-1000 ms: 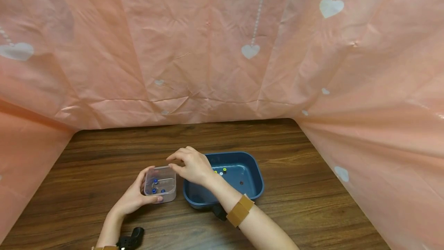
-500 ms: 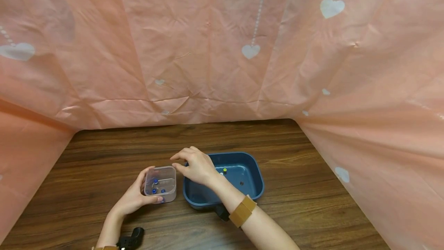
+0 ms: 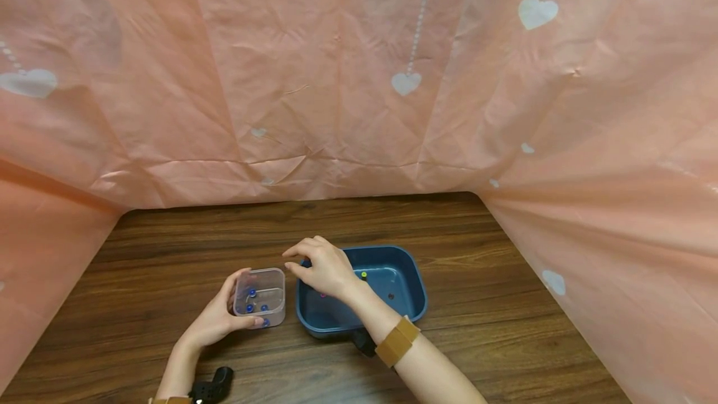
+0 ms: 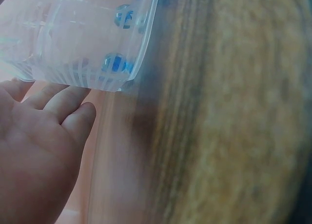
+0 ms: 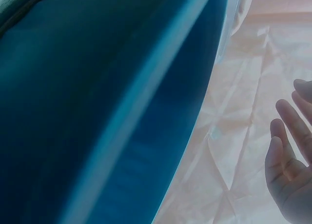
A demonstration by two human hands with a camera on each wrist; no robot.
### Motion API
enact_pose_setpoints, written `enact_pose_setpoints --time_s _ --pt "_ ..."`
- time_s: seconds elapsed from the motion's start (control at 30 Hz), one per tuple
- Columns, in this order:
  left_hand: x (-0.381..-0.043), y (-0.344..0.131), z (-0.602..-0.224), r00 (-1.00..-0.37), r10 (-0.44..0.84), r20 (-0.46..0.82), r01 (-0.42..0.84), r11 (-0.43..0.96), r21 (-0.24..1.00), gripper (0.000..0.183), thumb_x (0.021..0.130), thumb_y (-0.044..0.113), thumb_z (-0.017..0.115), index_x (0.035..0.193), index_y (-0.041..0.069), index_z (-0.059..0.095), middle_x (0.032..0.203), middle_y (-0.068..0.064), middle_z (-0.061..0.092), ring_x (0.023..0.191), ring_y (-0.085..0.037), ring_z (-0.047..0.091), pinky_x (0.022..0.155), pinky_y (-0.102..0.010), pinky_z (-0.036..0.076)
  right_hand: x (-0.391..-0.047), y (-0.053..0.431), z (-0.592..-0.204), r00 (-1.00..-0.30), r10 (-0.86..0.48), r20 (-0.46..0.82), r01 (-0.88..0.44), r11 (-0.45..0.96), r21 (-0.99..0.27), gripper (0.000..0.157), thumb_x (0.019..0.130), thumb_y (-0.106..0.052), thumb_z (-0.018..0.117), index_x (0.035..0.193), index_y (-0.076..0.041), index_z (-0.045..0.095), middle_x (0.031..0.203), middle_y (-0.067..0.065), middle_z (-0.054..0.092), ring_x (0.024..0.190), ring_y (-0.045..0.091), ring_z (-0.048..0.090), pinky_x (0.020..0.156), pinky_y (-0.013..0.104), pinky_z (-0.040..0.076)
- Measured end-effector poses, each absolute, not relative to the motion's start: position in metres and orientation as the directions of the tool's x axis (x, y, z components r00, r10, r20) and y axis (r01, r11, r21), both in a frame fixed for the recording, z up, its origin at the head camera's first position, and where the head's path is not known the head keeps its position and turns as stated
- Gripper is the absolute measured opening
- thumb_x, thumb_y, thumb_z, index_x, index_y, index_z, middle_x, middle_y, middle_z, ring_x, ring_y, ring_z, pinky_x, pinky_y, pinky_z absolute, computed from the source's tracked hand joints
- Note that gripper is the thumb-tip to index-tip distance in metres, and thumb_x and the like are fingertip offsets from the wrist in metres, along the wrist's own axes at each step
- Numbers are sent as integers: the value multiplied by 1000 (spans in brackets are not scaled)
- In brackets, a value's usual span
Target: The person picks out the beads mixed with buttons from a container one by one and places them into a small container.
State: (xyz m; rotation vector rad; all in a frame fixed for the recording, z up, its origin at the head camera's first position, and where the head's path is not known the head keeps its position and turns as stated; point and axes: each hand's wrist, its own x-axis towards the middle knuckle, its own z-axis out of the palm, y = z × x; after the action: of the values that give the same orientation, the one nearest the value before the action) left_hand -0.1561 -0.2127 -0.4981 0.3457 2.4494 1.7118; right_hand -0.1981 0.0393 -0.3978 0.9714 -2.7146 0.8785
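On the wooden worktop, left of its middle, the left hand curls fingers and thumb round a clear box with blue beads inside. The right hand has drawn back from the box's rim to above the left edge of a blue tub, so nothing seems to be going in now; its thumb and fingers are parted, nothing visible between them. A yellow bead lies toward the tub's far edge, a brown bead farther right.

head view forward and down, wrists close
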Motion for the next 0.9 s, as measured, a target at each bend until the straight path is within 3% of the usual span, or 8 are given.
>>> enact_pose_setpoints --time_s 0.6,0.9 --pt "-158 -214 -496 -966 260 18 107 335 936 98 76 12 83 150 5 20 149 -25 35 124 -45 47 92 -52 42 -201 46 -398 -802 -510 311 -593 621 -512 21 92 -27 70 110 -19 73 107 -8 69 92 9 57 66 19 44" --pt "-159 -214 -495 -966 257 6 93 329 940 98 76 12 83 150 5 20 149 -25 35 126 -45 46 93 -51 41 -203 49 -397 -805 -504 311 -588 618 -521 21 92 -27 69 111 -19 73 108 -6 69 96 16 61 68 22 46"
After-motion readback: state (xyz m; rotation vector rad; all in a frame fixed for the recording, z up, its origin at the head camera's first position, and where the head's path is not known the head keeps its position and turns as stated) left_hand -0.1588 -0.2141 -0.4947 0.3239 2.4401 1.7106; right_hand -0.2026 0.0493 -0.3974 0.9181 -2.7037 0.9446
